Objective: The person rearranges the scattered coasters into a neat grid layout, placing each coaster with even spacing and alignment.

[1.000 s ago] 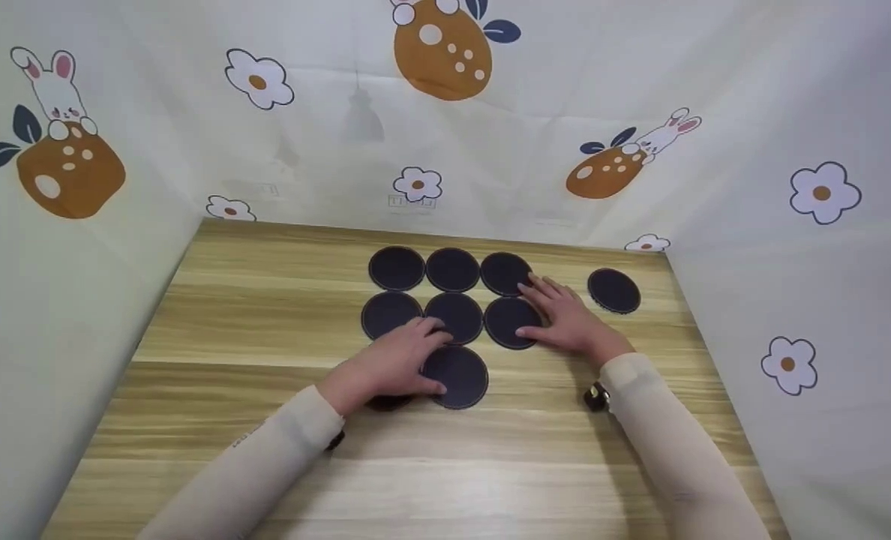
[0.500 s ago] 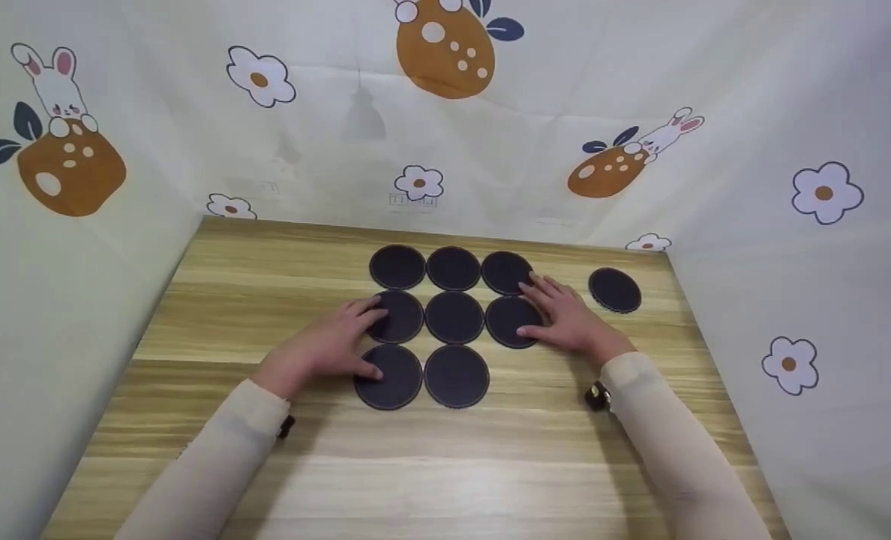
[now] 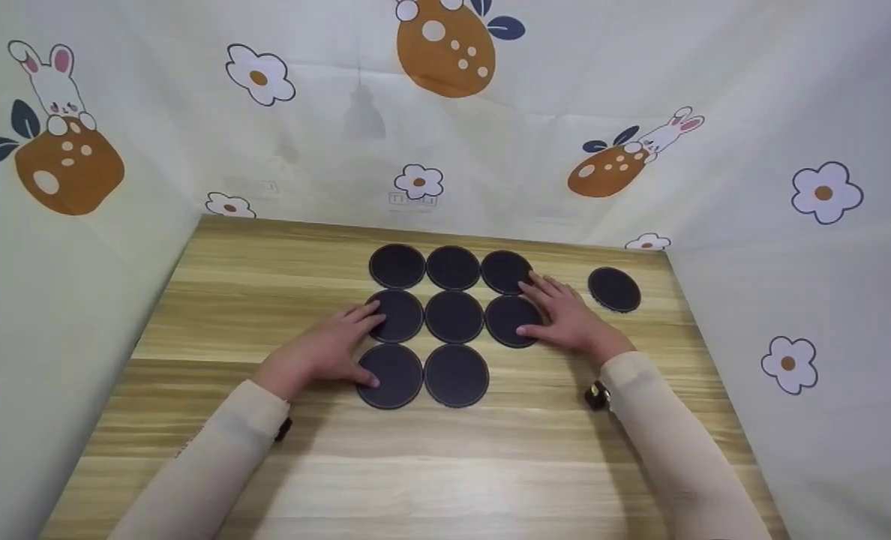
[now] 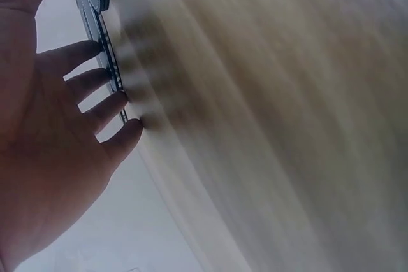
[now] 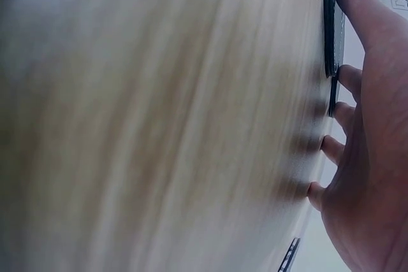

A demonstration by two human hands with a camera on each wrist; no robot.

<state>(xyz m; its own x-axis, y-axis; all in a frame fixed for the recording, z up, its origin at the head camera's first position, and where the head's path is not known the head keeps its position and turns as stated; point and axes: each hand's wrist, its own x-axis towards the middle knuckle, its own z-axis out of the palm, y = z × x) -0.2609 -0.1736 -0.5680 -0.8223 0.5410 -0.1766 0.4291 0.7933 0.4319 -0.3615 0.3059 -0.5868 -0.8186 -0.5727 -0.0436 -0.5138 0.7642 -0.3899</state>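
Observation:
Flat round black coasters with stitched rims lie in touching rows, three at the back, three in the middle, two in front. My left hand (image 3: 324, 349) rests its fingertips on the left middle coaster (image 3: 402, 319), its thumb on the left front coaster (image 3: 394, 381). On the other side, my right hand (image 3: 571, 321) touches the right back coaster (image 3: 502, 271) with a fingertip, while its thumb lies on the right middle coaster (image 3: 508, 319). Both wrist views show spread fingers near coaster edges, with nothing gripped. Beyond the right hand lies a single coaster (image 3: 615, 290).
The coasters lie on a wood-grain table (image 3: 445, 480). Pale cloth walls (image 3: 318, 150) printed with rabbits, oranges and flowers enclose its back and both sides. Bare wood borders the coasters on the left and in front.
My left hand has swung left from above the middle of the rows to their left edge, uncovering the left front coaster. The right hand and the coasters have stayed put.

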